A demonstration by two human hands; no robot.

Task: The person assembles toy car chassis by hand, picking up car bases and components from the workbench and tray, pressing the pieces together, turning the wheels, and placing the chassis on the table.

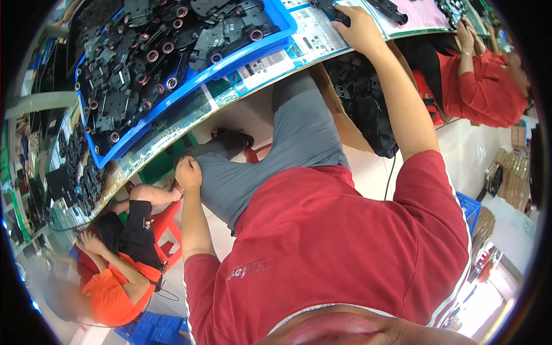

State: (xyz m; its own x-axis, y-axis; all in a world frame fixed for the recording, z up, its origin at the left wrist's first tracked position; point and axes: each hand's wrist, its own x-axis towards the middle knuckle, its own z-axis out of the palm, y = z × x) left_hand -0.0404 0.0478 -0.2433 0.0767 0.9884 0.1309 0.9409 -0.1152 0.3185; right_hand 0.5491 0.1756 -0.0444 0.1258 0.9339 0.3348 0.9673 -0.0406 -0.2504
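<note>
On the table at the top, my right hand [361,30] is closed on the end of a black plastic part [329,10], which partly hides under the fingers. Printed sheets [315,40] lie beneath it. My left hand [188,172] rests at my knee with its fingers curled in, and nothing shows in it. Left of my right hand stands a blue tray [230,64] heaped with black plastic parts [141,49], several of them bearing reddish rings. Another long black part [388,10] lies to the right of my right hand.
Below the table edge, a cardboard box [343,123] holds more black parts. A co-worker in orange [118,299] sits at the left, and another in red [486,92] at the right. A red stool [168,230] stands near the left co-worker; stacked cardboard [512,172] is at far right.
</note>
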